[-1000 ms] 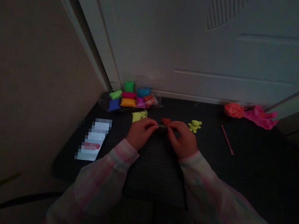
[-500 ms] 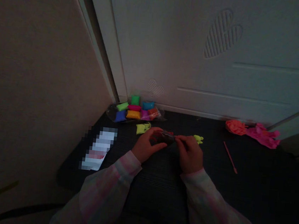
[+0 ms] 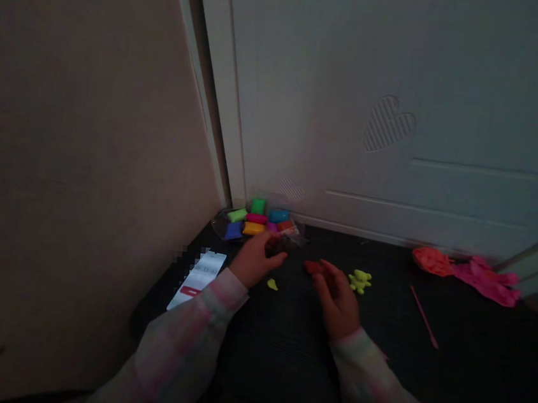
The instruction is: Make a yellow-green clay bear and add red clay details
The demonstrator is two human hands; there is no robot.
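Observation:
My left hand [image 3: 256,259] is over the table beside a clear bag of coloured clay packets [image 3: 253,229]. Its fingers are curled round a dark, see-through wrapper [image 3: 274,247], whose contents are hard to make out. My right hand [image 3: 339,302] pinches at a small reddish-brown lump [image 3: 311,267], apparently modelling clay, with the lump at its fingertips. Just right of that hand lies a yellow bear-shaped figure [image 3: 360,281]. Below my left hand a small yellow piece [image 3: 272,284] shows on the table.
A phone with a lit screen [image 3: 204,272] lies at the table's left edge. To the right are a thin pink stick tool [image 3: 424,317], a coral crumpled bundle [image 3: 433,262] and a pink one [image 3: 486,280]. A white door panel [image 3: 305,135] rises behind the dark table [image 3: 276,356].
My hands, together at the dark wrapper before, have moved apart. The wrapper stays with my left hand, nearer the bag; the reddish lump is now at my right fingertips. The view has shifted.

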